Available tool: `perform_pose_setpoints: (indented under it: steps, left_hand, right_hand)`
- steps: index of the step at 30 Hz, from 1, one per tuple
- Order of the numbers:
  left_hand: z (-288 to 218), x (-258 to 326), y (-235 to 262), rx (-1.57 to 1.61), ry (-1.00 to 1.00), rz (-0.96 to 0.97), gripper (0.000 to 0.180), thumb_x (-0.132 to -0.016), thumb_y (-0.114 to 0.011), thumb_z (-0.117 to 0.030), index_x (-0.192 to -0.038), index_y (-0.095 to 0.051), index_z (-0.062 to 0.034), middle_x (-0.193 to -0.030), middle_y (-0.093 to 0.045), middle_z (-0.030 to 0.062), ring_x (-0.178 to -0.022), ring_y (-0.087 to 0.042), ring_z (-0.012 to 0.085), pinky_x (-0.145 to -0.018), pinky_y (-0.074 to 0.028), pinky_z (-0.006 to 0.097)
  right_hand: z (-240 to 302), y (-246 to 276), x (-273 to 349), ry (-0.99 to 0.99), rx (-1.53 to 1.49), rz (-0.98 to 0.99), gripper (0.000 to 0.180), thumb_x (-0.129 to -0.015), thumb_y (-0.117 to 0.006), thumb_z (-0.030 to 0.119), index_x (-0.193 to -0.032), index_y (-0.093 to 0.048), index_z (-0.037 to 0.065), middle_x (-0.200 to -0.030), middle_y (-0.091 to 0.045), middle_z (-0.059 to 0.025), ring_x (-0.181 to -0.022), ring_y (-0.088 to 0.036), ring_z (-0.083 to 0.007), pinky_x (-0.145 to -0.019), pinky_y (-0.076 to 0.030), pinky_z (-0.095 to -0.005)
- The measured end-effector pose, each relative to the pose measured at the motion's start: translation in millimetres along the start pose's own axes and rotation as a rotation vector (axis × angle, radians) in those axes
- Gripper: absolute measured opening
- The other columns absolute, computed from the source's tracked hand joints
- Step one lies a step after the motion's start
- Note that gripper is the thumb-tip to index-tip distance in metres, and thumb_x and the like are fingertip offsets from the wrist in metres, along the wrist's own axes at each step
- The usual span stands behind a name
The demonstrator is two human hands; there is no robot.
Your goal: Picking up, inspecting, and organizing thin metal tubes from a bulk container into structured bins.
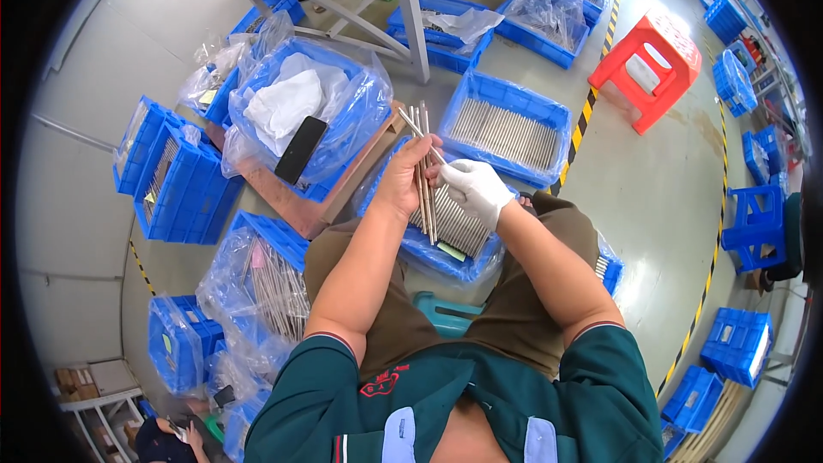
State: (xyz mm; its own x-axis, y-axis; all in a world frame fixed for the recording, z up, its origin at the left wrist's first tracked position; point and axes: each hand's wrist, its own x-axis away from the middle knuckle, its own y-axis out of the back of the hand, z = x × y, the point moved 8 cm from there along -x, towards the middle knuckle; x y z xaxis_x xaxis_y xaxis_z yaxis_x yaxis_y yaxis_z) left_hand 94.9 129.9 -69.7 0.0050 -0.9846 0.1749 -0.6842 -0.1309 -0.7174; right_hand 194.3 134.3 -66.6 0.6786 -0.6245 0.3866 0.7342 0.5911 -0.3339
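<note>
My bare left hand grips a small bundle of thin metal rods, held upright over a blue crate that sits in front of my knees and is lined with plastic and filled with more rods. My right hand, in a white glove, touches the bundle from the right and pinches one rod that slants up to the left. I sit on a teal stool.
Another blue crate of rods lies just beyond. To the left, a bag-lined crate holds white cloth and a black phone. More blue crates ring the floor; a red stool stands at the right, a metal table leg ahead.
</note>
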Motion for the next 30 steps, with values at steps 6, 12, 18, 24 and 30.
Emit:
perform_pose_setpoints:
  steps: [6, 12, 18, 24, 30]
  left_hand:
    - [8.4, 10.6, -16.3, 0.005, 0.088, -0.020, 0.023, -0.090, -0.055, -0.031, -0.090, -0.061, -0.0079, -0.070, -0.056, -0.0003, -0.052, -0.046, 0.0070, -0.045, -0.038, 0.021]
    - [12.7, 10.9, -15.3, -0.099, 0.057, -0.007, 0.024, -0.093, -0.051, -0.033, -0.095, -0.060, -0.0102, -0.071, -0.055, -0.0012, -0.052, -0.046, 0.0058, -0.044, -0.038, 0.021]
    - [17.9, 9.5, -15.8, -0.219, 0.145, 0.012, 0.022, -0.091, -0.054, -0.027, -0.084, -0.056, -0.0066, -0.059, -0.042, -0.0032, -0.049, -0.038, 0.0051, -0.042, -0.032, 0.020]
    - [55.1, 20.2, -16.1, -0.310, 0.318, 0.076, 0.028, -0.093, -0.053, -0.032, -0.084, -0.056, -0.0060, -0.066, -0.046, -0.0034, -0.050, -0.040, 0.0048, -0.043, -0.034, 0.019]
    - [76.6, 44.0, -34.3, -0.062, 0.526, 0.230, 0.025, -0.092, -0.053, -0.031, -0.089, -0.055, -0.0061, -0.078, -0.052, 0.0027, -0.057, -0.046, 0.0100, -0.048, -0.040, 0.023]
  right_hand:
    - [5.7, -1.6, -1.6, 0.063, -0.120, -0.018, 0.026, -0.091, -0.053, 0.031, -0.084, -0.054, 0.006, -0.057, -0.044, 0.0028, -0.041, -0.034, -0.0061, -0.039, -0.028, -0.0226]
    - [20.0, -3.3, 1.7, -0.012, 0.031, 0.043, 0.035, -0.091, -0.051, 0.037, -0.084, -0.058, 0.004, -0.059, -0.055, -0.0032, -0.042, -0.047, -0.0113, -0.038, -0.036, -0.0243]
    - [68.2, 42.0, -13.8, 0.120, 0.532, -0.265, 0.043, -0.083, -0.057, 0.042, -0.083, -0.066, 0.001, -0.063, -0.056, -0.0032, -0.057, -0.049, -0.0116, -0.057, -0.041, -0.0262]
    - [55.4, 51.9, -30.0, 0.181, 0.457, -0.322, 0.036, -0.081, -0.059, 0.035, -0.084, -0.066, -0.001, -0.068, -0.059, -0.0097, -0.061, -0.053, -0.0183, -0.060, -0.043, -0.0323]
    - [89.5, 154.9, -25.7, 0.463, 0.084, -0.701, 0.033, -0.085, -0.056, 0.034, -0.068, -0.057, 0.005, -0.060, -0.050, -0.0047, -0.054, -0.046, -0.0144, -0.052, -0.035, -0.0296]
